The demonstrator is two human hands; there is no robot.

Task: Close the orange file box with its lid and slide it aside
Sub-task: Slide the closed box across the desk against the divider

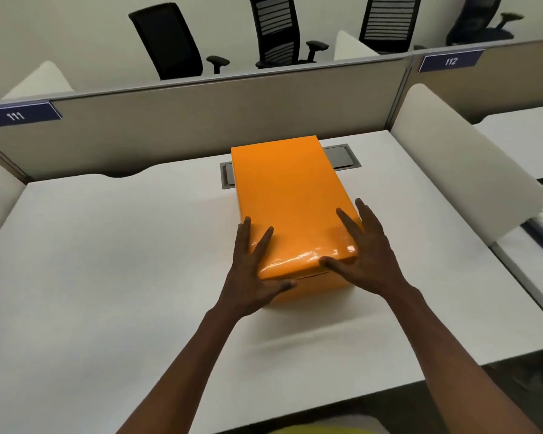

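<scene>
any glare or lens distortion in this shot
Head view: glare streaks across the near edge of the orange lid, between the left hand and right hand; the wide lens bows the partition and desk edges; focus is fairly sharp.

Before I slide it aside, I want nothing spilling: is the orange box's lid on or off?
On. The lid covers the whole orange box, its seam showing along the near side. Both hands, left and right, rest spread on its near corners.
</scene>
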